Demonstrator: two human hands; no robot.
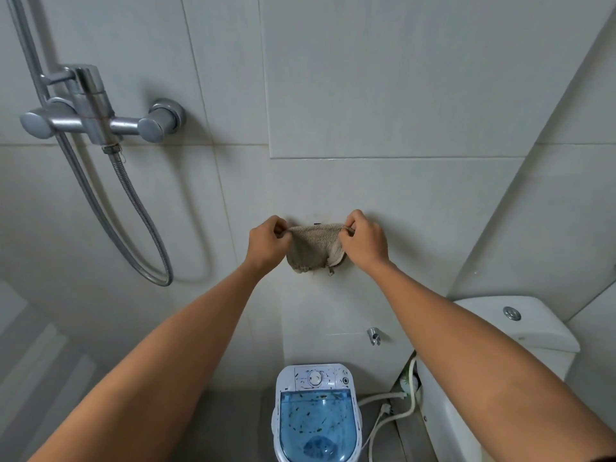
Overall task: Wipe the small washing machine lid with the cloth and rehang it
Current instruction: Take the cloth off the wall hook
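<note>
Head view, count it off for me: how many hands, how many cloths?

— Two hands, one cloth. The left hand [266, 243] and the right hand [363, 241] each pinch a top corner of the brownish cloth [313, 248], stretching its upper edge flat against the tiled wall [400, 95], far from the camera. A small dark thing peeks above that edge; I cannot tell what it is.

— And the washer?

— One small washing machine [316, 411], near the bottom middle, well below the cloth. Its blue see-through lid [316, 425] is shut and speckled with dark flecks; one white dial [315, 377] sits on the panel behind it.

— What crowds the edges?

— One shower mixer [96, 118] at upper left, with one metal hose [133, 211] looping down well left of the left forearm. One toilet tank [520, 325] at right, just beside the right forearm, and white cables [383, 415] run between it and the machine. Bare wall lies open above the hands and between the cloth and the machine
</note>
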